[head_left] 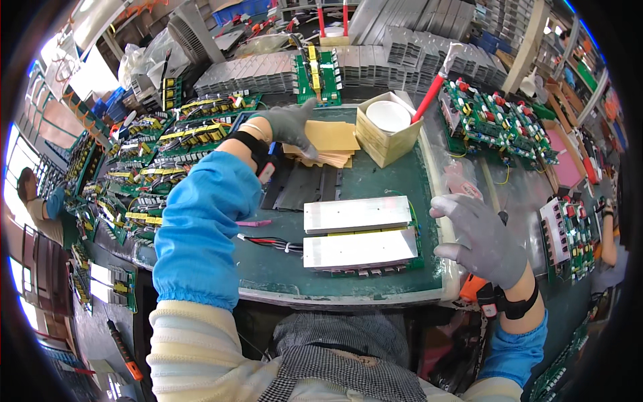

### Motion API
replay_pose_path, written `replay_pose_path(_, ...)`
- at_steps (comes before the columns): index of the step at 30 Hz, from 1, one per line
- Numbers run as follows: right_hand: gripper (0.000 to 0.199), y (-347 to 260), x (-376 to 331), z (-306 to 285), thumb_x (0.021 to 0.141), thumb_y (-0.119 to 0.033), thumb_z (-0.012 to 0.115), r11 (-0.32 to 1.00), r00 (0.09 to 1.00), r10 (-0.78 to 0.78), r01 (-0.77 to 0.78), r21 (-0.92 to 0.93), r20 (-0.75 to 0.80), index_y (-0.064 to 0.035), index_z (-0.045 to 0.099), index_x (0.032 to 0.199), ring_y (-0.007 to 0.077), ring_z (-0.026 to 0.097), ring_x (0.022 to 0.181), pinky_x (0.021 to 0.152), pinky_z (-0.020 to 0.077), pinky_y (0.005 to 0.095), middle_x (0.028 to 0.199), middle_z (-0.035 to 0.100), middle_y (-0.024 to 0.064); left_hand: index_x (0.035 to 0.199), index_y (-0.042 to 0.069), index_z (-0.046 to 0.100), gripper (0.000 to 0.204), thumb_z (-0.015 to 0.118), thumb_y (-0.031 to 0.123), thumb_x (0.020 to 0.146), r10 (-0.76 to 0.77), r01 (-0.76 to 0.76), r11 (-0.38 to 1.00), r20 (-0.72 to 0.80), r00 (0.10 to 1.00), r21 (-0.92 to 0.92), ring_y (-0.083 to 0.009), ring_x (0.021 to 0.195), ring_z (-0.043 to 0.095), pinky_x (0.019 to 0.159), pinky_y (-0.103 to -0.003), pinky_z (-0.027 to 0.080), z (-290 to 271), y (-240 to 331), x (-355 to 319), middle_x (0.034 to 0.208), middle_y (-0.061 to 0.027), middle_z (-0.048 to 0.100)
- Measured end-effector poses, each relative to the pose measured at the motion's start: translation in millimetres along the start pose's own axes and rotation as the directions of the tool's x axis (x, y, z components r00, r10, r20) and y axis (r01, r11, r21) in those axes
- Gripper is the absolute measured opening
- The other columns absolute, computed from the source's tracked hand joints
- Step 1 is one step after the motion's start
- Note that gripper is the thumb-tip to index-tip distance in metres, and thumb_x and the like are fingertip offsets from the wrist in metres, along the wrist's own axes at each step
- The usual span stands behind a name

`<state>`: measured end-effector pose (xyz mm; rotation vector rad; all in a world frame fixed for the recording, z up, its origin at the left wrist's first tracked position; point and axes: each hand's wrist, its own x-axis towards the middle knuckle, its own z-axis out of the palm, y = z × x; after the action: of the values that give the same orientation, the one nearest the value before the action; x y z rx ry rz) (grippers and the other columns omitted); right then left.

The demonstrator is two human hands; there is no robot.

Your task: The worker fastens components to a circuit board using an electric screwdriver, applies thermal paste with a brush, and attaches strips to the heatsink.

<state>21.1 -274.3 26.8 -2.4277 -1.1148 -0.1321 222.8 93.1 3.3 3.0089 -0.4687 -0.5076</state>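
Note:
My left hand (291,128), in a grey glove, reaches to the left edge of a stack of tan sheets (333,136). Its thumb and fingers are spread, and the fingertips overlap the sheets; whether they touch is unclear. Off the right end of a circuit board with two flat silver metal plates (358,231), my right hand (485,234) hovers, also gloved. Its fingers are curved and apart, with nothing between them. The board lies on the green work surface (281,278), and a bundle of black and red wires (274,243) leaves its left side. Dark flat strips (305,186) lie beyond it.
Behind the sheets stands a box (385,141) holding a white round tub and a red-handled brush (432,90). Populated circuit boards (495,124) sit at right, wired boards (181,141) at left. Grey metal channels (248,77) line the back. Other people are at both sides.

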Motion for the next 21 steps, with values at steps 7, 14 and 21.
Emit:
replay_pose_path(7, 0.06, -1, -6, 0, 0.081, -0.022, 0.074, 0.999, 1.0, 0.031, -0.031, 0.029, -0.005, -0.001, 0.051, 0.133, 0.0348, 0.059, 0.111, 0.098, 0.0456, 0.0427, 0.118, 0.062, 0.016, 0.156, 0.005, 0.007, 0.132, 0.088, 0.047, 0.061, -0.009, -0.011, 0.986, -0.119, 0.993, -0.166, -0.0445, 0.141, 0.034, 0.116, -0.046, 0.03, -3, -11, -23, 0.153, -0.0301, 0.03)
replay_pose_path(14, 0.053, -17, -5, 1, 0.083, -0.023, 0.073, 0.999, 0.999, -0.013, 0.014, 0.034, -0.041, -0.0029, 0.057, 0.128, 0.0365, 0.062, 0.107, 0.095, 0.0485, 0.0426, 0.113, 0.065, 0.0164, 0.153, -0.006, 0.016, 0.123, 0.082, 0.057, 0.069, 0.053, -0.227, 0.903, -0.429, 0.902, -0.365, -0.0382, 0.129, 0.052, 0.11, -0.037, 0.038, 3, -12, -59, 0.139, -0.0288, 0.051)
replay_pose_path(21, 0.044, -7, 11, 9, 0.096, -0.028, 0.062, 0.858, 0.932, 0.328, -0.226, 0.462, -0.152, 0.0001, 0.057, 0.128, 0.0171, 0.065, 0.08, 0.074, 0.0523, 0.0306, 0.095, 0.068, 0.0083, 0.151, -0.008, 0.024, 0.12, 0.083, 0.058, 0.07, 0.299, -0.469, 0.708, -0.377, 0.877, -0.528, -0.0304, 0.134, 0.048, 0.113, -0.037, 0.034, 19, 44, -153, 0.143, -0.0251, 0.049)
